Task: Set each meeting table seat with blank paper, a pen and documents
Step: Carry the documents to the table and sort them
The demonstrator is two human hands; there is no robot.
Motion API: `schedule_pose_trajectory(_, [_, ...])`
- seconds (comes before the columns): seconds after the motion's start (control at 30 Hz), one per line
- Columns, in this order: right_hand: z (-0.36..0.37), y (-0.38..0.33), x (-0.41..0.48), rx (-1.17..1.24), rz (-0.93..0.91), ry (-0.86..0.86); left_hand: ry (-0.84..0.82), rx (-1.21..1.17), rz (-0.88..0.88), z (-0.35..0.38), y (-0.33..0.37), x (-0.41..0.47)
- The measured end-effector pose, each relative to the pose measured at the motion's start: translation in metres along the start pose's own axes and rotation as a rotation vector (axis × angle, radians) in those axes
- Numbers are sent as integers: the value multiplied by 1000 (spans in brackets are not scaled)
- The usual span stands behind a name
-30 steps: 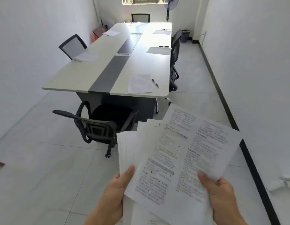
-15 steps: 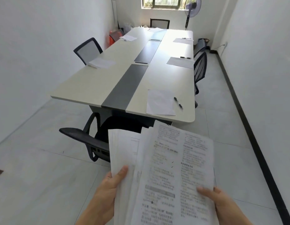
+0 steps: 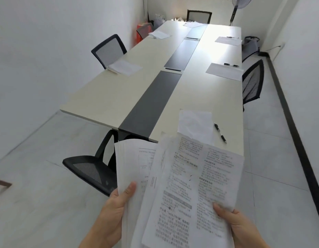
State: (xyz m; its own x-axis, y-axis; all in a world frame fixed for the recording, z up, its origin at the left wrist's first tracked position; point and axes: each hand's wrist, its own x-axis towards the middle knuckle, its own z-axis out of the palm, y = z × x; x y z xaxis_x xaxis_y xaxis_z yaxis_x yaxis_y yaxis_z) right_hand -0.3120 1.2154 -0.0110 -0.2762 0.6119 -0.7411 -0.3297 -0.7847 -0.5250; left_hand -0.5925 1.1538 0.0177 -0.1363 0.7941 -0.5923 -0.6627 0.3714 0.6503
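So the printed documents (image 3: 191, 185) are fanned out up close, overlapping the table (image 3: 119, 97) at its near right end. The left hand (image 3: 112, 215) grips the stack with its thumb on top, and the right hand (image 3: 239, 228) pinches the top sheet's lower right edge. Blank paper (image 3: 195, 125) lies just beyond, with a pen (image 3: 220, 133) right beside it. There's a black chair (image 3: 90, 170) at near left.

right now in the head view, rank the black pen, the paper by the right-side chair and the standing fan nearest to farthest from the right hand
1. Black pen, table's near right corner, just past the right hand.
2. Paper, midway along the right edge, by the right-side chair.
3. Standing fan, room's far end.
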Motion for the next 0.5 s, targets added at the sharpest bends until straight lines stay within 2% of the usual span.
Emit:
schedule_pose_trajectory(0.33, [77,-140,158,-303,75,-163,214,-162,173,33,71,83])
schedule_pose_trajectory(0.5, [130,-176,233,-399,42,-126,316,-268,219,19,91,94])
